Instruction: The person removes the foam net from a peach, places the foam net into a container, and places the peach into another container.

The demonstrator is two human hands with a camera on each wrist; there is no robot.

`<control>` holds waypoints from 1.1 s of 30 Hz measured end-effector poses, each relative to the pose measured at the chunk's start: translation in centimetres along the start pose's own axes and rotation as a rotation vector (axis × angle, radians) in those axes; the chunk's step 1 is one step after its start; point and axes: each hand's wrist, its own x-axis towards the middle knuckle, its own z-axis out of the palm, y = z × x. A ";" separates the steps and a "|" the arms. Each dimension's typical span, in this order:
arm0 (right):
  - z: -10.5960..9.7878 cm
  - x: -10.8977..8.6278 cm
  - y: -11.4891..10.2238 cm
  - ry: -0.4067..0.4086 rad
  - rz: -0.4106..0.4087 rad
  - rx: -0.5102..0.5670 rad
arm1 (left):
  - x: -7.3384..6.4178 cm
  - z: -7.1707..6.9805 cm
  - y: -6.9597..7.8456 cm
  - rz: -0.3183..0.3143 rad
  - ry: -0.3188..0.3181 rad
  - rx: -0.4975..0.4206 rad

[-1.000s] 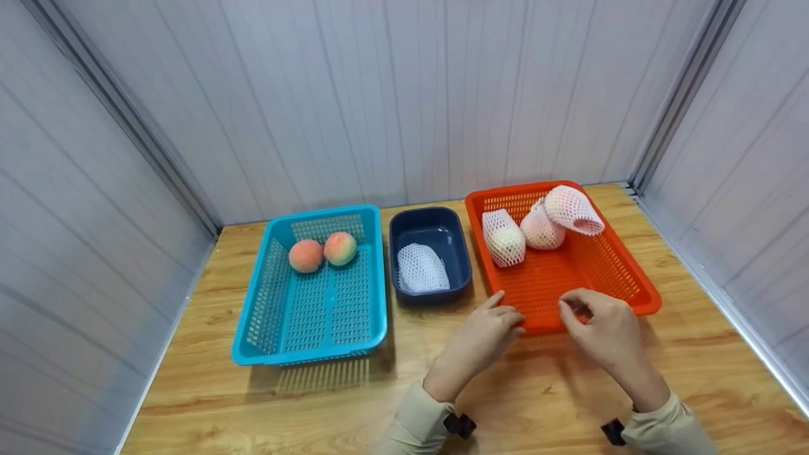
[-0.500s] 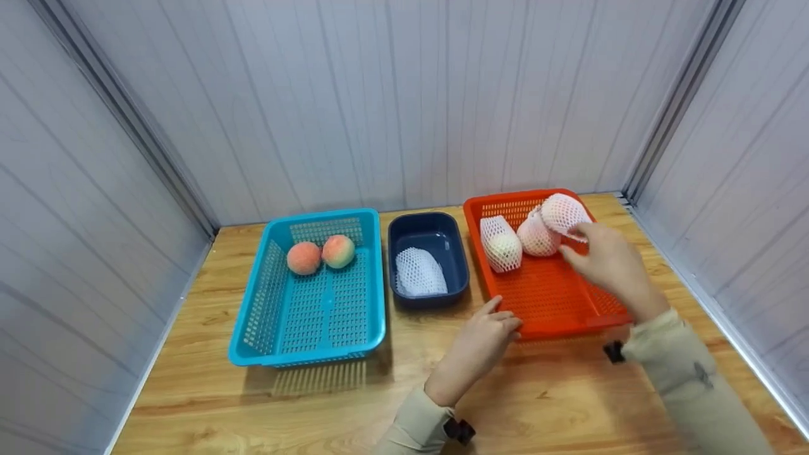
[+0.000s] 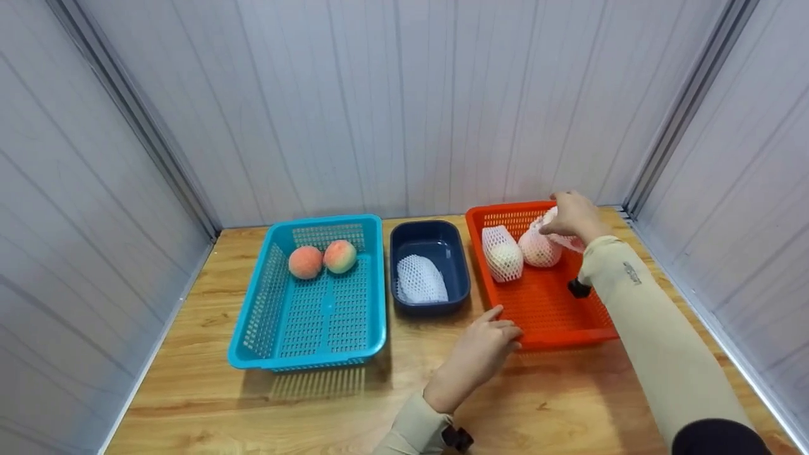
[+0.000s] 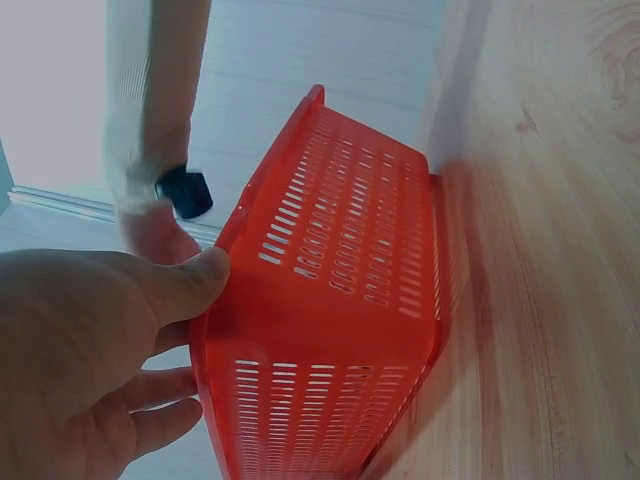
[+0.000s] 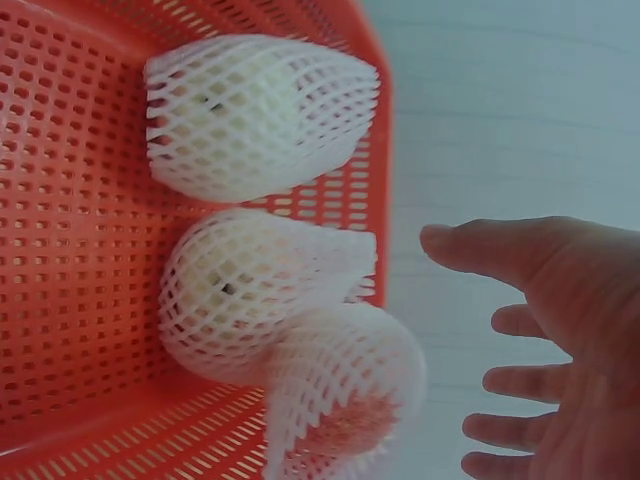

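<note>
At the near left corner of the red basket (image 3: 537,309), my left hand (image 3: 480,351) grips the rim. In the left wrist view its thumb (image 4: 195,280) lies on the outer side and the other fingers are behind the rim. My right hand (image 3: 574,215) hovers over the basket's back right, its fingers spread and holding nothing in the right wrist view. Nearest to it is a peach in a white foam net (image 5: 345,385), leaning on a second netted peach (image 3: 540,245). A third netted fruit (image 3: 504,254) lies at the back left. The head view partly hides the nearest one.
A dark blue bin (image 3: 458,265) with a loose foam net (image 3: 421,279) stands beside the red basket. Left of it is a blue basket (image 3: 303,335) holding two bare peaches (image 3: 305,262). Pale panel walls (image 3: 354,114) enclose the wooden table (image 3: 316,417).
My right hand has moved from the red basket's near rim forward to the netted peaches at the back, its fingers opening out. The left hand has stayed on the rim.
</note>
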 end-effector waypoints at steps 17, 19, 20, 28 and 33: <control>2.3 1.9 3.8 -0.072 -0.011 -0.204 | 0.5 0.4 0.1 0.000 0.009 0.002; 2.9 2.2 4.2 -0.053 -0.024 -0.228 | 0.5 0.4 0.1 -0.001 0.007 0.003; 3.2 2.2 4.4 -0.043 -0.030 -0.237 | 0.5 0.4 0.1 0.000 0.006 0.005; 5.3 2.8 5.8 0.060 -0.072 -0.284 | 0.4 0.3 0.0 0.014 0.013 -0.005; 5.4 3.1 6.0 0.095 -0.080 -0.271 | 0.6 0.3 0.0 0.017 0.018 -0.007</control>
